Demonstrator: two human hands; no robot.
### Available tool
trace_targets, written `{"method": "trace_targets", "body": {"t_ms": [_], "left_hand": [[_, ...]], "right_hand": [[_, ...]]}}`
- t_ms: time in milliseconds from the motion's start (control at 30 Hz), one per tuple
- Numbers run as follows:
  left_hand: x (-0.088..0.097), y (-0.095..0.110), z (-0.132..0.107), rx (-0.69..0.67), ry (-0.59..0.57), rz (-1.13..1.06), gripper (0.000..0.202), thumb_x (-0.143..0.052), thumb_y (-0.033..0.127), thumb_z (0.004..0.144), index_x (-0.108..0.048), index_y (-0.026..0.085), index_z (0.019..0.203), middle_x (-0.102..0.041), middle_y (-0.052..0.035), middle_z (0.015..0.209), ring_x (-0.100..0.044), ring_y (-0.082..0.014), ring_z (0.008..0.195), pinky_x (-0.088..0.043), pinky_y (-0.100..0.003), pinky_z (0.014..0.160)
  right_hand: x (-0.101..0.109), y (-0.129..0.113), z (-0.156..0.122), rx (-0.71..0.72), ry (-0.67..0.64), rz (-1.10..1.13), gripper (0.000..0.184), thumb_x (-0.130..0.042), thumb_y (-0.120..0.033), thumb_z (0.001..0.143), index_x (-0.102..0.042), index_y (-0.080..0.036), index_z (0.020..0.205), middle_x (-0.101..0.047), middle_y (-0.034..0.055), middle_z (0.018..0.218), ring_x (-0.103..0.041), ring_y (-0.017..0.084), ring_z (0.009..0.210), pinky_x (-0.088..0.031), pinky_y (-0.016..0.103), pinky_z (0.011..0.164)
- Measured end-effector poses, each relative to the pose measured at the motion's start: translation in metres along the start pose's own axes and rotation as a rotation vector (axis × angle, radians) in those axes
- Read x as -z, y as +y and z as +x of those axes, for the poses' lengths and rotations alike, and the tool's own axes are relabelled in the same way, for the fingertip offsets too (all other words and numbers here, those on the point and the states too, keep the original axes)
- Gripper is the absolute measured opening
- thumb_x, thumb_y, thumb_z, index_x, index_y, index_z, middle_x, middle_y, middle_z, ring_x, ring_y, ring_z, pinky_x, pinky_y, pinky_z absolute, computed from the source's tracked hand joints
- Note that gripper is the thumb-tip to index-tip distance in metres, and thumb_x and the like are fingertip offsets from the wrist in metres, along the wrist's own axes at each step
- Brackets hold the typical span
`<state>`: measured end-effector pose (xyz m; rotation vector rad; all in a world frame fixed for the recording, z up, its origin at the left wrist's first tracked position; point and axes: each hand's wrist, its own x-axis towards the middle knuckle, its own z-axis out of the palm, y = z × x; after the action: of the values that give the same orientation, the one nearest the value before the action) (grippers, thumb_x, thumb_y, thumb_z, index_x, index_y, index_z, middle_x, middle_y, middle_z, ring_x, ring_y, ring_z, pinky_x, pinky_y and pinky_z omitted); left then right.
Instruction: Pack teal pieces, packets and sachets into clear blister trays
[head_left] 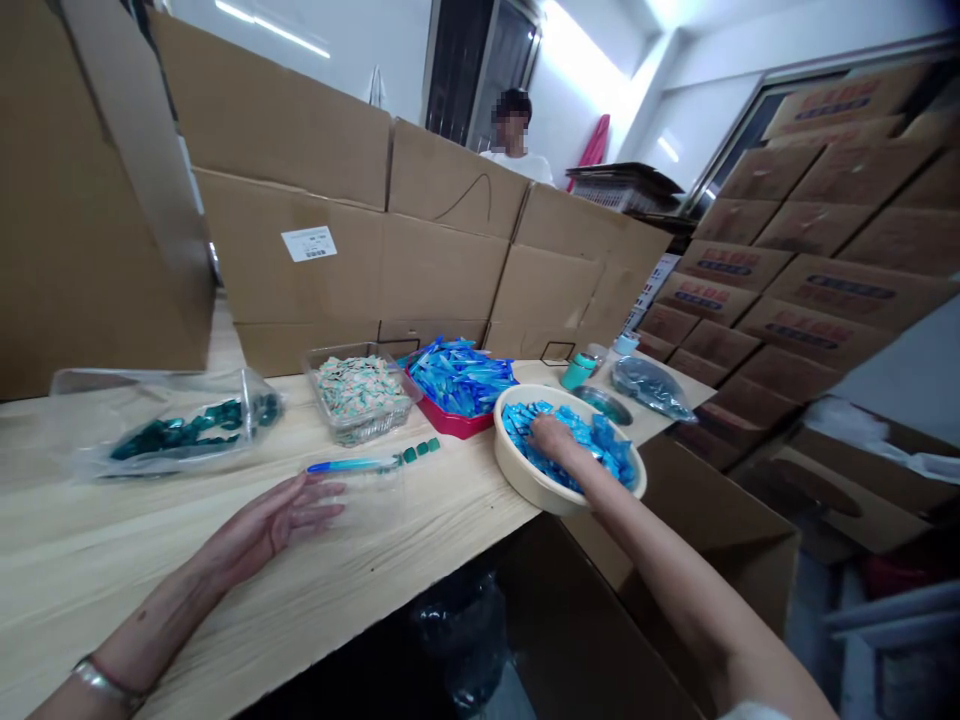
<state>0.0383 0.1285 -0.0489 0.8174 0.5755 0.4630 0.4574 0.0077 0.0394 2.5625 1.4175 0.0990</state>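
My left hand (289, 515) lies low over the table, fingers stretched out and apart. Its thumb side is close to the left end of a slim blue pen-like stick (352, 465). A clear plastic sheet or bag (375, 505) spreads by the fingertips; whether the hand touches it I cannot tell. Small dark green square pieces (421, 450) line up off the stick's right end. My right hand (551, 438) reaches down into a cream basin (540, 490) of small shiny blue packets (615, 455). Its fingertips are hidden among the packets.
A red tray (454, 422) heaped with blue sticks and a clear box (360, 395) of small pieces stand behind. At left lies a plastic bag (180, 425) with green pieces. Cardboard (300, 200) walls the back; a person (517, 160) is beyond. Cartons (750, 260) are stacked right.
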Motion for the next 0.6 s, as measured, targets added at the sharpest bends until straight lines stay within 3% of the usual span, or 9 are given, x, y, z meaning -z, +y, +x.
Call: {"method": "trace_targets", "body": {"t_ms": [167, 300, 400, 600], "left_hand": [[-0.0070, -0.0012, -0.0052, -0.081, -0.032, -0.010, 0.030, -0.053, 0.032, 0.083, -0.056, 0.016, 0.108, -0.058, -0.0157, 0.121, -0.060, -0.0284, 0.101, -0.046, -0.041, 0.087], [-0.0061, -0.0006, -0.0060, -0.072, -0.038, -0.024, 0.029, -0.052, 0.032, 0.084, -0.055, 0.015, 0.107, -0.056, -0.0166, 0.122, -0.061, -0.0283, 0.099, -0.048, -0.040, 0.082], [-0.0060, 0.0009, -0.0082, -0.076, -0.050, -0.020, 0.029, -0.052, 0.032, 0.084, -0.055, 0.016, 0.107, -0.057, -0.0160, 0.121, -0.061, -0.0276, 0.099, -0.048, -0.039, 0.082], [-0.0051, 0.0008, -0.0086, -0.102, -0.075, -0.014, 0.030, -0.051, 0.032, 0.084, -0.055, 0.015, 0.109, -0.056, -0.0159, 0.123, -0.061, -0.0274, 0.100, -0.048, -0.039, 0.082]], "right_hand": [[-0.0052, -0.0017, 0.0000, -0.038, 0.007, -0.057, 0.030, -0.042, -0.007, 0.083, -0.062, 0.001, 0.104, -0.060, 0.0277, 0.105, -0.059, 0.031, 0.097, -0.046, 0.036, 0.077], [-0.0074, 0.0032, 0.0029, 0.018, -0.044, -0.069, 0.027, -0.049, -0.022, 0.085, -0.066, -0.004, 0.096, -0.063, 0.0243, 0.102, -0.060, 0.029, 0.096, -0.046, 0.036, 0.076], [-0.0092, 0.0014, 0.0049, 0.021, -0.053, -0.067, 0.022, -0.053, -0.021, 0.082, -0.068, -0.007, 0.090, -0.064, 0.0219, 0.099, -0.061, 0.027, 0.094, -0.046, 0.033, 0.077], [-0.0013, 0.0037, -0.0009, -0.100, 0.124, -0.013, 0.026, -0.043, -0.009, 0.081, -0.067, -0.007, 0.089, -0.065, 0.0210, 0.092, -0.062, 0.025, 0.090, -0.045, 0.028, 0.071]]}}
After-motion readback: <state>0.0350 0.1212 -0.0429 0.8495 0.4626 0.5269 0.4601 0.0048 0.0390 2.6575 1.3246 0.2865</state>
